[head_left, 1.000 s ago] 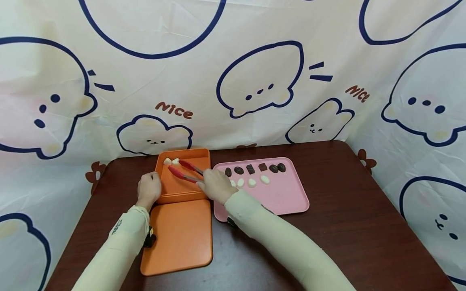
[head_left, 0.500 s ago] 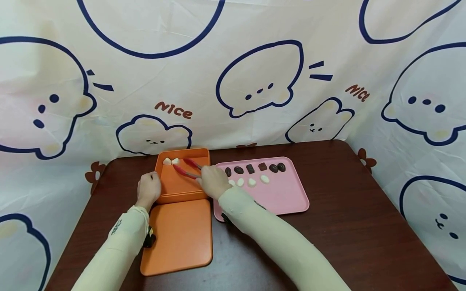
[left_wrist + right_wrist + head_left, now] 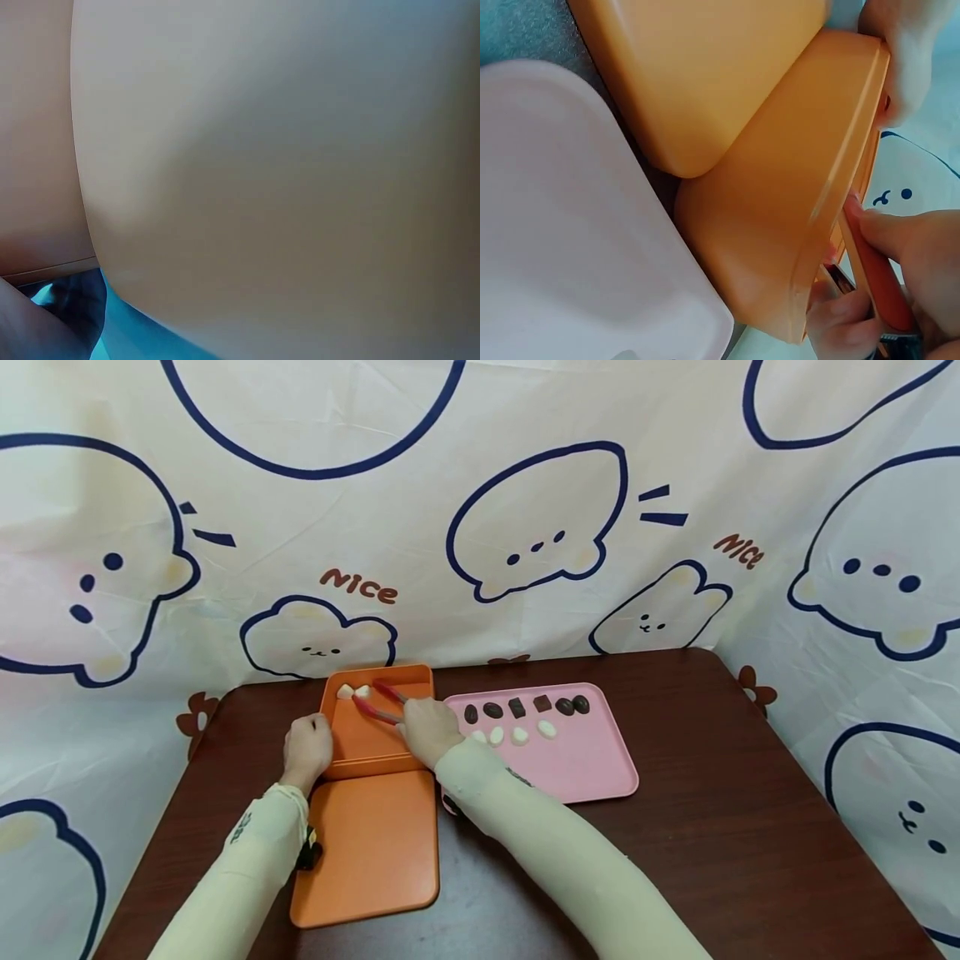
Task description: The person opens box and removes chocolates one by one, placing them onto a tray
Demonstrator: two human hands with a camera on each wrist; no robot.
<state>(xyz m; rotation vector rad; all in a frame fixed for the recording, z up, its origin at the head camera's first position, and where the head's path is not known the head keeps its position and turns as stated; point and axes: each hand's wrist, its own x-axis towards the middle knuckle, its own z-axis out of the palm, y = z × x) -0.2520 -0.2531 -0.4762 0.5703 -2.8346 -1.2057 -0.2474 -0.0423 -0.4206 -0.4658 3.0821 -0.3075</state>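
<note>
My left hand [image 3: 307, 747] grips the left wall of an orange box [image 3: 384, 767]; in the right wrist view its fingers [image 3: 906, 82] curl at the rim. Red-tipped tongs [image 3: 378, 713] reach over the inside of the box, held in my right hand [image 3: 430, 731]. Their arms are spread, with no piece between the tips. Two small white pieces [image 3: 345, 692] lie in the box's back left corner, one right by the tips. In the right wrist view, thumb and fingers squeeze the tongs' red handle [image 3: 877, 274] beside the box wall.
An orange lid [image 3: 367, 852] lies flat in front of the box. To the right, a pink tray [image 3: 577, 768] bears a row of dark brown chocolates [image 3: 517, 707] and several white oval pieces [image 3: 520, 736]. A patterned cloth [image 3: 525, 527] hangs behind the dark table [image 3: 712, 793].
My right hand has shifted slightly left and away from me. The tong tips have drifted a little back and right. My left hand and the white pieces have stayed put.
</note>
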